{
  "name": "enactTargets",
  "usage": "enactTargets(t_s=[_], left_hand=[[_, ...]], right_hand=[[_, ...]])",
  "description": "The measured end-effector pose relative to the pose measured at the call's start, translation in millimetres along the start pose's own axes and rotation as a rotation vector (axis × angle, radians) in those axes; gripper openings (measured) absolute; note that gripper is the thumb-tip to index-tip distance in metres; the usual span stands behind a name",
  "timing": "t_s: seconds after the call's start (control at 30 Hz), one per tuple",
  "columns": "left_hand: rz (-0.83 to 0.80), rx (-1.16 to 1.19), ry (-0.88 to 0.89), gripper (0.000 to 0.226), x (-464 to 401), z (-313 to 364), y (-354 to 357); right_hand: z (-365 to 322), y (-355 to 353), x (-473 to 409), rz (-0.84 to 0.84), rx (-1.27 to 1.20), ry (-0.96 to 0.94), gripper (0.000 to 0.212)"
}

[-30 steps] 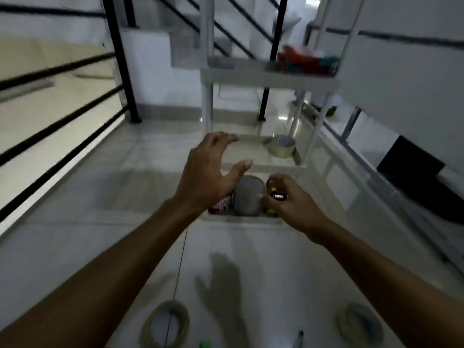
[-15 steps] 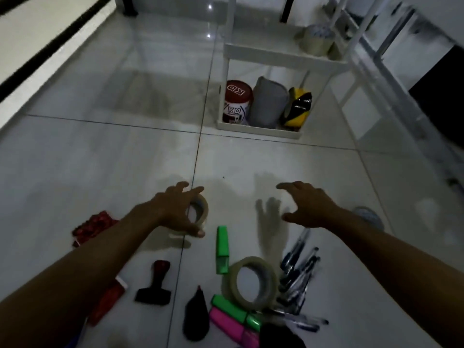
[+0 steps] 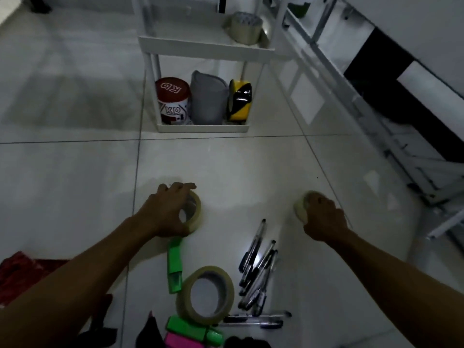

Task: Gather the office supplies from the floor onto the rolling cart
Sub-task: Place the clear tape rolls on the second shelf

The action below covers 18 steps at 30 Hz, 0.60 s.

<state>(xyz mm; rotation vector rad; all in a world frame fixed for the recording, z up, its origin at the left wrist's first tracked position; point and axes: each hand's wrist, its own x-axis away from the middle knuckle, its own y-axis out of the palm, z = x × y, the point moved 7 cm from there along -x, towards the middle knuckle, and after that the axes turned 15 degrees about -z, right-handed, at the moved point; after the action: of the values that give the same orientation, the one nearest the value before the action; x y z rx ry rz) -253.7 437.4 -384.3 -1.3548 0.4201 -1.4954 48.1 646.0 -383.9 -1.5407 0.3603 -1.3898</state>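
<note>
Gripping a tape roll (image 3: 194,213) on the floor (image 3: 70,172), the left hand (image 3: 165,212) sits at 7 o'clock from frame centre; its fingers (image 3: 182,188) curl over the roll's top rim and the thumb presses the near side. A red object (image 3: 22,270), too blurred to identify, lies at the left edge, at 9 o'clock from the left forearm. A green highlighter (image 3: 175,266) lies just beside the roll, at its 6 o'clock. A second, larger roll (image 3: 204,295) stands tilted at 5 o'clock from the highlighter, touching it. Two more highlighters, green (image 3: 194,330) and pink (image 3: 175,342), lie at 6 o'clock from that roll. A bundle of pens (image 3: 256,275) lies at 3 o'clock from the larger roll. The right hand (image 3: 324,217) covers a third roll (image 3: 301,209) at 4 o'clock from frame centre; its fingers (image 3: 315,198) curl over the roll, but whether they are spread cannot be told.

The cart (image 3: 200,128) stands at 12 o'clock, well apart from both hands. Its bottom shelf holds, left to right, a red-and-white tin (image 3: 173,101), a grey pouch (image 3: 208,99) and a black-and-yellow roll (image 3: 239,100). The shelf above carries another tape roll (image 3: 244,27) at its right end.
</note>
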Motion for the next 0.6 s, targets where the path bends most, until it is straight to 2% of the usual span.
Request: enactTargets(t_s=[0.1,0.13,0.23,0.3,0.43,0.5,0.53,0.6], left_hand=[[0.014,-0.059,0.04,0.084,-10,20,2],[-0.008,-0.092,0.03,0.08,-11,24,4],[-0.053,-0.092,0.027,0.048,-14,30,8],[-0.075,-0.025,0.057,0.026,-16,29,10],[0.008,0.142,0.1,0.019,-26,20,-11],[0.07,0.175,0.097,0.05,-17,26,-42],[0.109,0.182,0.087,0.056,-15,26,-60],[0.211,0.18,0.063,0.05,-10,23,-103]], right_hand=[[21,24,-11,-0.183,-0.037,-0.013,0.077],[22,27,-13,-0.197,-0.056,-0.051,0.072],[14,24,-17,-0.138,-0.111,-0.194,0.057],[1,21,-17,-0.083,-0.126,-0.272,0.056],[-40,-13,-13,0.171,-0.186,-0.479,0.06],[-72,-55,-6,0.327,-0.173,-0.563,0.058],[-91,-81,3,0.386,-0.168,-0.613,0.057],[-126,-130,20,0.44,-0.16,-0.667,0.055]])
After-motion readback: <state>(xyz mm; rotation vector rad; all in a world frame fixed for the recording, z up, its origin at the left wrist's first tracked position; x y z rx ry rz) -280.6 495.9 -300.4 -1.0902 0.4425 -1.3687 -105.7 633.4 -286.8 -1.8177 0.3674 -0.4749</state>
